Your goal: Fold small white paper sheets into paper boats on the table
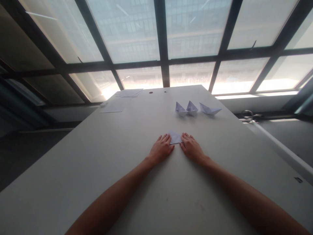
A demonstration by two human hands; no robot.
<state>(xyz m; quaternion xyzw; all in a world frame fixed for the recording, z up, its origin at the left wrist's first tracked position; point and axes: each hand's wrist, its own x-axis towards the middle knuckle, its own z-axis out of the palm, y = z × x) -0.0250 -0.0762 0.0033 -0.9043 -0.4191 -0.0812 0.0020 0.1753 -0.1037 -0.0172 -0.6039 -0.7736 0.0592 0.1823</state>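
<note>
A small sheet of folded white paper (175, 137) lies on the white table (132, 140) between my two hands. My left hand (160, 147) rests on its left edge, fingers stretched out flat and thumb near the front edge. On the right edge lies my right hand (192, 147), also flat, its thumb close to the paper's front corner. Both hands are open, pressing from above, and their fingertips cover the paper's sides. Beyond them stand folded paper boats: a left one (180, 109), a middle one (192, 108) and a wider right one (210, 109).
Flat white paper sheets (113, 106) lie at the far left of the table, with more sheets (129, 93) behind. Two small dark round spots sit near the far edge. Large framed windows (137, 29) rise beyond. A white rail (281, 148) runs along the right side.
</note>
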